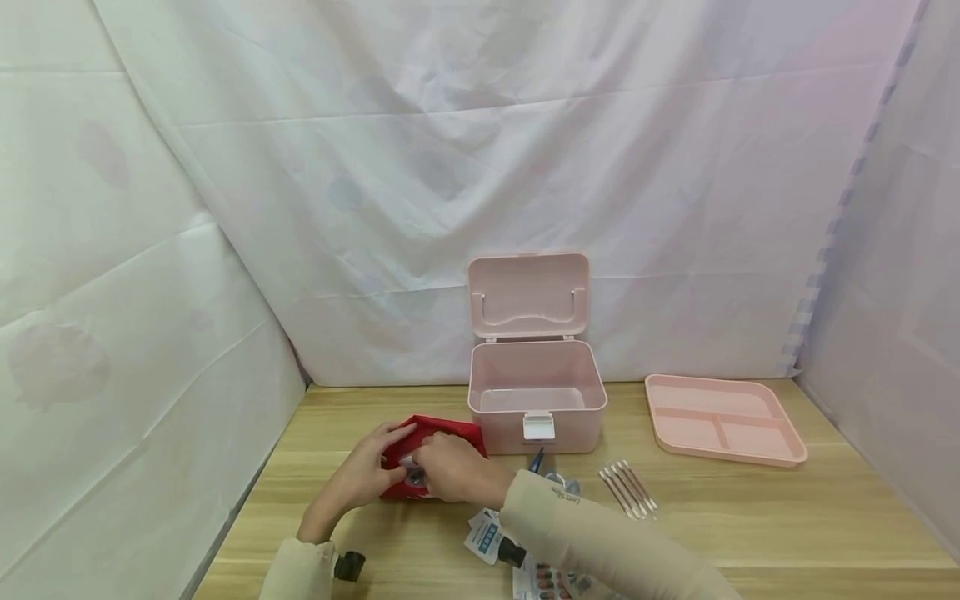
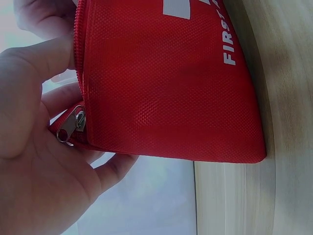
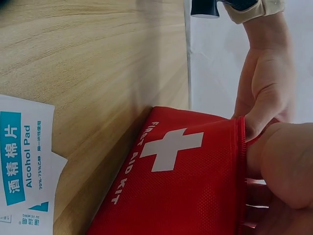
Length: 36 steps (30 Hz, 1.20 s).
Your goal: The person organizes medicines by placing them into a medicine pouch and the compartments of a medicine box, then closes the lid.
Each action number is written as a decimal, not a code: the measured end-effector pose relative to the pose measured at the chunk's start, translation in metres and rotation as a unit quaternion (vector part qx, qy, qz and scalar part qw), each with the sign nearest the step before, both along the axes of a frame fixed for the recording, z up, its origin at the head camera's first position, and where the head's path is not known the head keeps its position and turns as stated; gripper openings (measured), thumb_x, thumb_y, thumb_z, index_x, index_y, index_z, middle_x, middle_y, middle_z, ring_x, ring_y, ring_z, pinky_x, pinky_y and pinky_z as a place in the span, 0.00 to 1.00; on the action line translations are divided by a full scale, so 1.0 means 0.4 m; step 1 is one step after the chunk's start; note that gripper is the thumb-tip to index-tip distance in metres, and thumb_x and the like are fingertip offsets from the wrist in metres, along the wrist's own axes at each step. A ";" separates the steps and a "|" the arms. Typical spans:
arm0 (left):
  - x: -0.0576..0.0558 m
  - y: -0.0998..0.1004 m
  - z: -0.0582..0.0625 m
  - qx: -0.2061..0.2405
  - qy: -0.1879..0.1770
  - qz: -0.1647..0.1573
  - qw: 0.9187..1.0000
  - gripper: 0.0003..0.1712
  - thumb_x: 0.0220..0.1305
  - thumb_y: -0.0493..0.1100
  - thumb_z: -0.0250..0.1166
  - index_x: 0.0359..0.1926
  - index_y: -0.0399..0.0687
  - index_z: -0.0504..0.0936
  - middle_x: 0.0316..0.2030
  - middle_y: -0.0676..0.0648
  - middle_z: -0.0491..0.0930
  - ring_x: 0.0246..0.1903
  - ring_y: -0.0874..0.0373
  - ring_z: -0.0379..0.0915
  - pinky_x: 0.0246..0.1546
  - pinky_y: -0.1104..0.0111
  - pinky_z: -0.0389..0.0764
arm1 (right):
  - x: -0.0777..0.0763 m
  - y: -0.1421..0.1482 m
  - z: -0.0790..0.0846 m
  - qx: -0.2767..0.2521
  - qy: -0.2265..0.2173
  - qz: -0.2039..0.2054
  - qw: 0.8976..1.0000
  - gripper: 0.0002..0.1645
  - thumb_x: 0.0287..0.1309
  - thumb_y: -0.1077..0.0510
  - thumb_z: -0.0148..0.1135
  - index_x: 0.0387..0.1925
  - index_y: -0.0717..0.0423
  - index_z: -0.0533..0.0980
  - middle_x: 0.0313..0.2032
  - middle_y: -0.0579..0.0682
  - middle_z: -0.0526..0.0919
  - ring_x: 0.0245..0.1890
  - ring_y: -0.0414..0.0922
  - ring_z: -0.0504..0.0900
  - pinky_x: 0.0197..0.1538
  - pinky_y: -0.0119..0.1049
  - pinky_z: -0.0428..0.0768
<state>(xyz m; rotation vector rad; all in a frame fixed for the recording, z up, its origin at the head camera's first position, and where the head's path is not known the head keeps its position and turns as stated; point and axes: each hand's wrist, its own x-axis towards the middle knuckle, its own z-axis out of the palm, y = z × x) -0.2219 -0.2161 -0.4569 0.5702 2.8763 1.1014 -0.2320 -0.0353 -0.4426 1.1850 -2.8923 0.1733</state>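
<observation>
A red first aid pouch [image 1: 468, 433] with its zip undone stands on the table, in front and to the left of a pink box. My left hand [image 1: 363, 468] grips the pouch's opening edge; in the left wrist view the thumb lies at the zip, beside the metal zip pull [image 2: 72, 124]. My right hand [image 1: 452, 468] reaches into the pouch's mouth, its fingertips hidden inside. Something clear or whitish [image 1: 412, 472] shows in the opening by these fingers; its kind is unclear. In the right wrist view, the pouch's white cross [image 3: 171, 148] faces the camera.
The pink box [image 1: 495, 431] has its lid [image 1: 534, 292] raised. A pink divided tray [image 1: 723, 413] lies at right, cotton swabs [image 1: 628, 490] nearer. Alcohol pad packets [image 3: 27, 161], blue-tipped tweezers [image 1: 536, 460] and blister packs [image 1: 545, 581] lie around the right forearm.
</observation>
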 end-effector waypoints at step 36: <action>-0.017 -0.001 0.007 -0.001 -0.019 0.020 1.000 0.35 0.56 0.30 0.70 0.66 0.47 0.75 0.59 0.45 0.74 0.56 0.47 0.71 0.56 0.49 0.77 | 0.055 0.230 0.073 -0.202 -0.148 0.067 0.966 0.04 0.57 0.58 0.71 0.36 0.49 0.84 0.34 0.38 0.84 0.34 0.30 0.76 0.42 0.24 0.77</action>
